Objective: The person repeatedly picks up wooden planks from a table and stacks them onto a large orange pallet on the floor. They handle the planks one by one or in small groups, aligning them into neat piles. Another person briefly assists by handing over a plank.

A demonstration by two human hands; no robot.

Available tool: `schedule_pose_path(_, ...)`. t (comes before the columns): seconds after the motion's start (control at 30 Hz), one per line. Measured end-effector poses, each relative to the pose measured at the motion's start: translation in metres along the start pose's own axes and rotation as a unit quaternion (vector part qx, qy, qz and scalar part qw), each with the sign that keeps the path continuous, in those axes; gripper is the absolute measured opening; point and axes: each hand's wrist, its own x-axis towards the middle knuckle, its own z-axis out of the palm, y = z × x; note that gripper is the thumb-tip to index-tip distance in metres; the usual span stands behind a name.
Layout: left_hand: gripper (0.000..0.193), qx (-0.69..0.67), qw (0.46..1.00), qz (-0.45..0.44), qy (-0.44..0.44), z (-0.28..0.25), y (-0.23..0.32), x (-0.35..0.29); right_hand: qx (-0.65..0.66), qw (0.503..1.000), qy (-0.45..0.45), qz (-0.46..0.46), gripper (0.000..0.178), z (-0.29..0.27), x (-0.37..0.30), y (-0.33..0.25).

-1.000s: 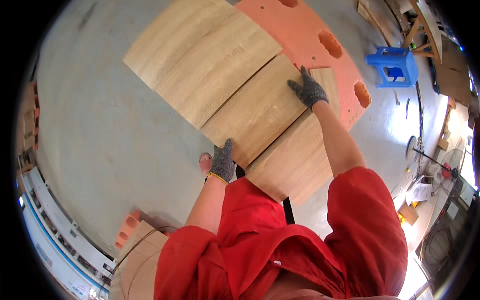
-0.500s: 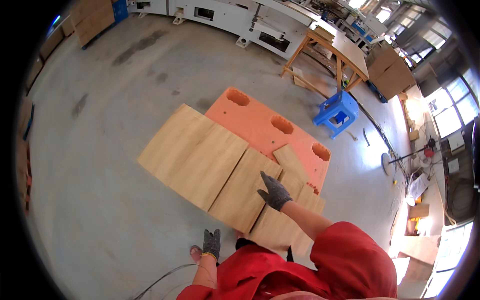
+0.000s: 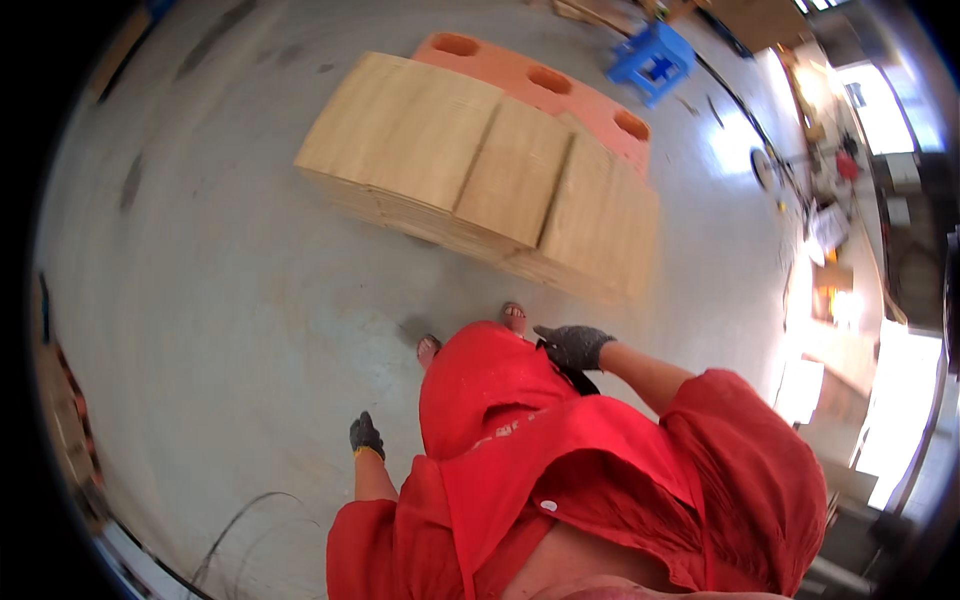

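My right hand point(image 3: 575, 347), in a dark grey glove, hangs beside the front of my red apron point(image 3: 490, 370), fingers stretched out to the left. It holds nothing that I can see. Low on the left, my gloved left hand point(image 3: 366, 436) hangs over the floor with fingers pointing forward and nothing in it. Ahead of my feet, apart from both hands, stands a stack of wood-grain boards. A wide board point(image 3: 405, 125), a middle board point(image 3: 515, 170) and a right board point(image 3: 600, 225) lie side by side on top; the right one is blurred.
An orange slab point(image 3: 590, 100) with oval holes shows behind the boards. Beyond it stands a blue plastic stool point(image 3: 653, 62). Grey concrete floor point(image 3: 240, 270) spreads to the left. Along the right wall are a round-based stand point(image 3: 764, 170) and assorted clutter below bright windows.
My right hand has left its place over the boards and come back beside my apron. The stack now sits farther ahead, with its front side showing. My left hand has shifted left.
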Motion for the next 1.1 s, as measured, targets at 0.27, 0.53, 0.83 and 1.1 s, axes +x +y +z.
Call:
schedule_pose_path(0.27,0.04,0.265,0.958,0.068,-0.088,0.007,-0.019,0.018,0.154,0.983,0.091,0.04,0.064,0.054,-0.066,0.038)
schedule_pose_path(0.53,0.057,0.8,0.358,0.456,-0.153,0.216,0.018,-0.089,0.361,0.894,0.227,0.137,0.061,0.227,-0.191,0.195)
schedule_pose_path(0.83,0.033,0.68,0.504,0.375,-0.378,0.368,-0.037,-0.254,0.469,0.773,0.334,0.265,0.063,0.322,-0.276,0.336)
schedule_pose_path(1.1,0.051,0.832,0.28,0.396,-0.269,0.451,-0.074,-0.283,0.567,0.687,0.43,0.148,0.058,0.238,-0.279,0.46)
